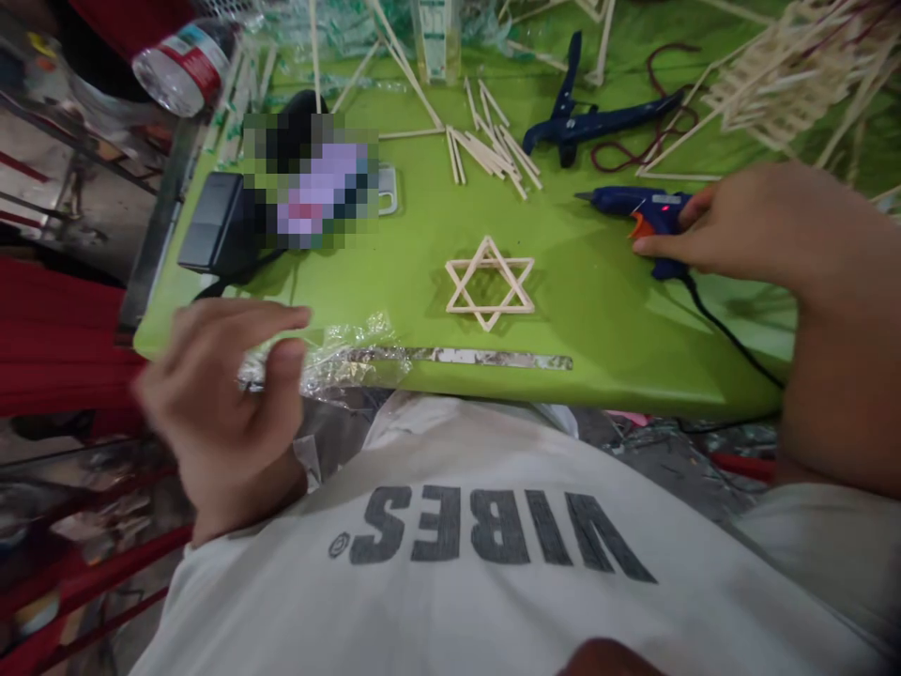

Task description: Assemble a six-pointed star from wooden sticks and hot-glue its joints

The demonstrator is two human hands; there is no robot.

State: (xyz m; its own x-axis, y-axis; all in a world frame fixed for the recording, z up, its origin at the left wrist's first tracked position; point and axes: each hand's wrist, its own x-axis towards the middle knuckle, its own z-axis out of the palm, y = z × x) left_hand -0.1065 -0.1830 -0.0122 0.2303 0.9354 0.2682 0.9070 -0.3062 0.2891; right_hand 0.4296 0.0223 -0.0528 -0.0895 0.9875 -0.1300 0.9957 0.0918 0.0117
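My right hand (760, 230) grips a blue hot glue gun (665, 208) with an orange trigger and a lit red light. The gun lies on its side at the table's right, its nozzle aimed left. Its black cord trails toward the front edge. A six-pointed star (488, 309) made of thin wooden sticks rests mid-table, apart from both hands. Over the front left corner, my left hand (232, 394) is held with thumb and forefinger apart and nothing between them. Crinkled clear plastic wrap (352, 361) is beside it. A narrow metallic strip (503, 359) lies along the front edge.
Loose wooden sticks (493, 155) lie behind the star, beside a dark blue plier-like tool (570, 127) and dark red cord (651, 141). Stick frames (788, 84) pile up at back right. A black box-shaped device (218, 221) and a plastic bottle (187, 66) stand left on the green table (598, 319).
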